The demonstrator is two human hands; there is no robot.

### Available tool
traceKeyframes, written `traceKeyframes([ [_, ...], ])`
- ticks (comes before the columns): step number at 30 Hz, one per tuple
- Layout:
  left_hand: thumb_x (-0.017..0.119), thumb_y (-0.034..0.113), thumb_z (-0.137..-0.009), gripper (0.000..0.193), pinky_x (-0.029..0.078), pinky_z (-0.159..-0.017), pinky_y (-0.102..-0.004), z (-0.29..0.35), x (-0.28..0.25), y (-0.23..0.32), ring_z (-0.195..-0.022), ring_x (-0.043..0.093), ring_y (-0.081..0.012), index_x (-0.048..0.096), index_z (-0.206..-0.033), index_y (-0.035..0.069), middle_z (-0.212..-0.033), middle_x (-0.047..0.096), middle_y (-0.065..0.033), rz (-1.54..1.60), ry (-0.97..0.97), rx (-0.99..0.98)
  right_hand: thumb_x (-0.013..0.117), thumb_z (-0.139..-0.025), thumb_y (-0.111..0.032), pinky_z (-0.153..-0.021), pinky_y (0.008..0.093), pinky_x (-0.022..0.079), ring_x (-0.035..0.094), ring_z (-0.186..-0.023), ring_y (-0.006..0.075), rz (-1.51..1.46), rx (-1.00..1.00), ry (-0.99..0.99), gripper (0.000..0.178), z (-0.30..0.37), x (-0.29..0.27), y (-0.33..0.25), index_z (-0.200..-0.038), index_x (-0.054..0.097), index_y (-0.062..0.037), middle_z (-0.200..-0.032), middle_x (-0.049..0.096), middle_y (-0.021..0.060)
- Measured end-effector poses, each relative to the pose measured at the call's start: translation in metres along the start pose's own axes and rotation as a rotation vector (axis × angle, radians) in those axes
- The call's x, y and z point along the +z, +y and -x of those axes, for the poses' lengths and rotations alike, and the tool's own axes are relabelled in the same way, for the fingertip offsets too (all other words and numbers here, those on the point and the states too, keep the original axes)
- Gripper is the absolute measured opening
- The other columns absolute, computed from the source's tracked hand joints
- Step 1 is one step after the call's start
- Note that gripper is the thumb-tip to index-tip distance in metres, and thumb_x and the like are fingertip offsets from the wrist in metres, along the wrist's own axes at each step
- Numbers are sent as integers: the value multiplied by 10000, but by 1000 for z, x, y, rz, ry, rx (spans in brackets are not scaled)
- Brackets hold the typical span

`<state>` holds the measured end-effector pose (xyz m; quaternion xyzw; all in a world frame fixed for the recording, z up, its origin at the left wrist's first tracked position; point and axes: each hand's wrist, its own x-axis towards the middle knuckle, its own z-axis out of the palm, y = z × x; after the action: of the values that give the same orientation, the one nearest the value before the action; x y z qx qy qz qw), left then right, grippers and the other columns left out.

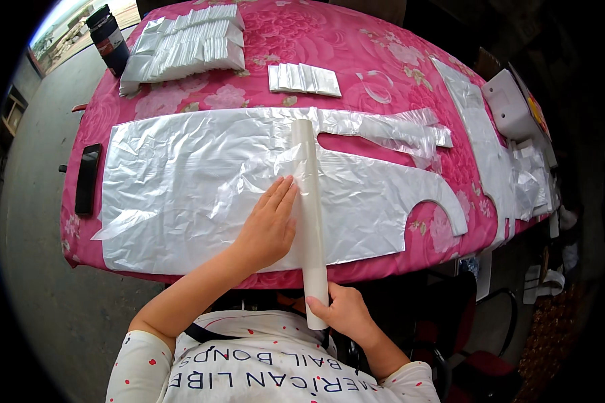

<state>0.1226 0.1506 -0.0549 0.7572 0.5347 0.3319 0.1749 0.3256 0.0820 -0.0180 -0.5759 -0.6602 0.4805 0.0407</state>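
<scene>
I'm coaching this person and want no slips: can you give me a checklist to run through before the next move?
1. Right hand gripping the pale cylinder's near end: ok.
2. Pale cylinder lying across the plastic sheet: ok.
3. Plastic sheet free of wrinkles: not ok.
4. Left hand pressing firmly: cannot tell.
5. Small folded stack apart from the plastic sheet: ok.

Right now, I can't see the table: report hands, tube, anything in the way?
Left hand open on white plastic sheet, beside pale tube. Right hand grips tube's near end. Tube across sheet, overhanging table. Black phone left of sheet, not blocking tube.
</scene>
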Motion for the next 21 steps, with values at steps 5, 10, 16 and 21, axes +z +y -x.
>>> traceKeyframes([
  [5, 453, 79, -811, 557, 215, -1082, -442, 3, 14, -8, -1308, 276, -367, 305, -1323, -84, -1390, 309, -233, -149, -52, -1, 624, -767, -446, -649, 369, 500, 640, -701, 323, -42, -1, -44, 459, -2, -5, -3, -917, 629, -12, -756, 648, 169],
  [10, 403, 146, -837, 548, 201, -1086, -451, 1, 18, -6, -1312, 271, -377, 309, -1304, -126, -1383, 304, -268, -300, -79, -2, 616, -761, -525, -621, 381, 497, 629, -640, 325, 133, -51, -173, 535, -23, -30, -13, -878, 648, -4, -721, 640, 168],
  [16, 372, 178, -858, 548, 189, -1090, -451, 3, 19, -7, -1316, 266, -382, 307, -1303, -135, -1380, 301, -286, -338, -76, 0, 594, -777, -522, -627, 368, 489, 635, -675, 299, 268, -227, 121, 551, -110, -64, -59, -786, 648, 26, -676, 635, 164],
  [21, 362, 184, -863, 546, 181, -1092, -448, 2, 18, -5, -1308, 281, -385, 309, -1302, -136, -1372, 314, -289, -352, -96, 1, 577, -848, -405, -648, 306, 482, 612, -678, 230, -234, -169, 113, 438, -190, -73, -66, -857, 605, 32, -777, 636, 127],
])
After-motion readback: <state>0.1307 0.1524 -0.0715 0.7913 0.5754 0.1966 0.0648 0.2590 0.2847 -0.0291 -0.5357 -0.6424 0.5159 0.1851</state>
